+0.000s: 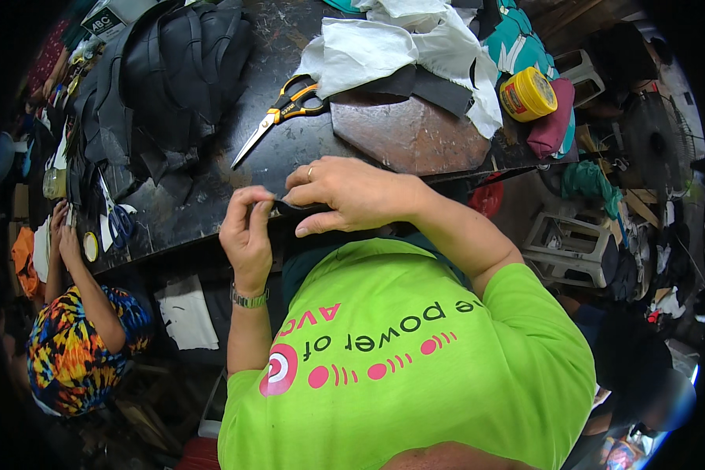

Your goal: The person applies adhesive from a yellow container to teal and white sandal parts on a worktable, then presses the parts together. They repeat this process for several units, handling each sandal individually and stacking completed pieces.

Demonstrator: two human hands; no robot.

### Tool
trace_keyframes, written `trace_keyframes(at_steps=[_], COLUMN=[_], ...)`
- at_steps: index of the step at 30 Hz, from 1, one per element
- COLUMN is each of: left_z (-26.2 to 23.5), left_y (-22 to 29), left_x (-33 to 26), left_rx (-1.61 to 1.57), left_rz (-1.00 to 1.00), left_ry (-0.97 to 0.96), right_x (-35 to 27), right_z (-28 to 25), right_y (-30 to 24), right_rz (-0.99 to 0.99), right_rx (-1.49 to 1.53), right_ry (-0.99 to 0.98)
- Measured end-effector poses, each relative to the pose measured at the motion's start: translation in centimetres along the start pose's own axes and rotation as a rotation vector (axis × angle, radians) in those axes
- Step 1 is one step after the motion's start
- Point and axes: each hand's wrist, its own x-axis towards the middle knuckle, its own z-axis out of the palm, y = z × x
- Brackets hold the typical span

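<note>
Close to the table's near edge, both hands hold a small strip of black material (294, 208) between them. My left hand (247, 231) pinches its left end between thumb and fingertips. Bent over the other end is my right hand (351, 192), fingers curled and thumb underneath; it covers much of the strip. Beyond the hands lie scissors (272, 119) with orange and black handles, blades apart from both hands. A brown flat slab (411, 133) rests just past my right hand, with black scraps (439, 90) and white cloth (368, 53) overlapping its far side.
A pile of black sewn pieces (160, 74) covers the table's left. At right stand a yellow tub (527, 94), a maroon bundle (552, 117) and teal material (517, 39). Left, a co-worker's hands (65, 227) work near blue-handled scissors (120, 223). Grey stools (572, 247) stand right.
</note>
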Motion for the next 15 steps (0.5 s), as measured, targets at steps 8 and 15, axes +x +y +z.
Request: trace_keyframes(at_steps=[8, 15], left_z=[-6.8, -11.7], left_y=[-2.9, -12.7], left_x=[-6.2, -11.9], left_rx=[-0.266, 0.84], left_rz=[-0.189, -0.309], left_ry=[0.193, -0.069], right_x=[4.9, 7.7], right_z=[-1.9, -1.2], right_y=[3.2, 10.3], right_rz=[0.158, 0.205], right_rx=[0.029, -0.751], right_ry=[0.078, 0.228])
